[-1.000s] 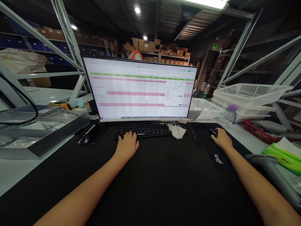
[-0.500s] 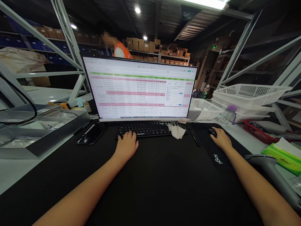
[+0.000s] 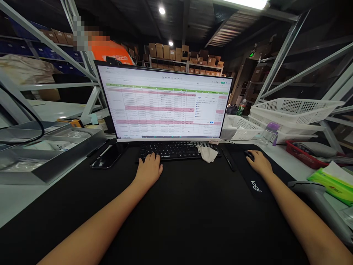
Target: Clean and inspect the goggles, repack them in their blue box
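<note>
My left hand rests at the left front of a black keyboard, its fingers stretched over the lower keys and holding nothing. My right hand is wrapped over a dark mouse on a black mouse pad; the palm hides part of the mouse. Behind the keyboard a monitor displays a spreadsheet with green and pink rows and a small pop-up list at its right. A pale cloth lies across the keyboard's right part. A black pen-like item lies between keyboard and mouse pad.
Left of the keyboard lies a phone, beside a grey divided tray. White baskets, a red basket, a green tissue pack and a grey handheld device line the right. Behind the monitor is a person in an orange vest.
The person behind the monitor has moved left and appears larger. The pop-up list on the screen looks slightly different. Both my hands stay in place.
</note>
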`<move>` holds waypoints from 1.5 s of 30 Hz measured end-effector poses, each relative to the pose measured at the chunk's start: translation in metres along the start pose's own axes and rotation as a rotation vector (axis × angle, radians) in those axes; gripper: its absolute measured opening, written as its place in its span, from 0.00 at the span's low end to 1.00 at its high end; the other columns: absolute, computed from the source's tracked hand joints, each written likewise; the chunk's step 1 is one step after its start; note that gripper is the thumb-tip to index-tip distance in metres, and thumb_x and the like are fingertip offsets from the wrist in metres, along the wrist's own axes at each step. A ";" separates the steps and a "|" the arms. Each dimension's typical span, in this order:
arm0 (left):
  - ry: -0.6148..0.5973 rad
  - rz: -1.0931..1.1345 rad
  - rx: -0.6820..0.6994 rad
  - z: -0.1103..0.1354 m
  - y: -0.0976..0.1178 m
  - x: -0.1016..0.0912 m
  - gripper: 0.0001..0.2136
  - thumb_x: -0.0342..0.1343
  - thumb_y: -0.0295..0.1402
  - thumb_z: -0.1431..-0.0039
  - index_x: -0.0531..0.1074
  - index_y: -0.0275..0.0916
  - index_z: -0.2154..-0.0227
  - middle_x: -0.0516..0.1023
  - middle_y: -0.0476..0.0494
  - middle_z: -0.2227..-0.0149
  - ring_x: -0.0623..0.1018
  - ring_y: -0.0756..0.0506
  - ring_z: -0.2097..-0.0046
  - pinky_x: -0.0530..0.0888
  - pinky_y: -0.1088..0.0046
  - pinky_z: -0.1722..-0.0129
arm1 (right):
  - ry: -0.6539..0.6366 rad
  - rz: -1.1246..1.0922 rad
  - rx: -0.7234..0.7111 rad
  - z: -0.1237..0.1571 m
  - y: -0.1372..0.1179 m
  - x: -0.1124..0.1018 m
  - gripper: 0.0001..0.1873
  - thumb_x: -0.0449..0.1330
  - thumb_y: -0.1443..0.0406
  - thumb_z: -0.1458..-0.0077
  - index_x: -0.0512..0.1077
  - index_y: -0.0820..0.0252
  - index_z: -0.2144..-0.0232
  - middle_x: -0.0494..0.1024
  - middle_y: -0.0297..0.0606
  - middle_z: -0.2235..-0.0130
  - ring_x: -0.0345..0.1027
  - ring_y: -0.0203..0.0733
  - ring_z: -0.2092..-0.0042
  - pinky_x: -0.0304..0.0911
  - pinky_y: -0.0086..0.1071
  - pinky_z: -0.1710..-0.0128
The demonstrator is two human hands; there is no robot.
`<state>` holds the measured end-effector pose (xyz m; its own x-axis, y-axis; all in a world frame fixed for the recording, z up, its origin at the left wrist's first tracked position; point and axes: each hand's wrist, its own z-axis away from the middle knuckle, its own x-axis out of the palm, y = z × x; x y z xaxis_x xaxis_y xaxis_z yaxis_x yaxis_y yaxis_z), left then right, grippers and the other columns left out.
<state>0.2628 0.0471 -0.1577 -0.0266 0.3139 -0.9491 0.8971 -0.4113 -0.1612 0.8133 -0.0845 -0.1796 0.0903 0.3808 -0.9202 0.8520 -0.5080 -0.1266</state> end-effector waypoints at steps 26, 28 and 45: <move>-0.012 -0.019 0.000 0.000 0.000 -0.002 0.26 0.43 0.33 0.25 0.66 0.26 0.31 0.67 0.21 0.29 0.68 0.27 0.28 0.69 0.37 0.33 | 0.022 0.002 0.059 -0.002 0.000 0.001 0.26 0.55 0.54 0.35 0.72 0.61 0.40 0.75 0.53 0.38 0.75 0.57 0.43 0.71 0.46 0.44; -0.009 -0.015 0.000 0.001 0.000 -0.002 0.26 0.43 0.33 0.25 0.66 0.25 0.31 0.67 0.20 0.29 0.68 0.27 0.29 0.69 0.36 0.33 | 0.020 0.000 0.064 -0.002 0.001 0.002 0.28 0.55 0.53 0.35 0.71 0.61 0.39 0.74 0.53 0.38 0.75 0.57 0.43 0.70 0.47 0.44; 0.020 0.011 0.001 -0.001 -0.003 0.006 0.26 0.43 0.33 0.26 0.66 0.27 0.31 0.67 0.19 0.29 0.68 0.27 0.29 0.69 0.36 0.34 | 0.058 -0.024 -0.011 -0.004 0.008 0.012 0.30 0.54 0.55 0.34 0.71 0.58 0.35 0.75 0.50 0.36 0.73 0.57 0.40 0.69 0.47 0.39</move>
<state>0.2607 0.0506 -0.1624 -0.0077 0.3261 -0.9453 0.8968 -0.4159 -0.1508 0.8234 -0.0812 -0.1906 0.0993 0.4372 -0.8939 0.8596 -0.4902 -0.1442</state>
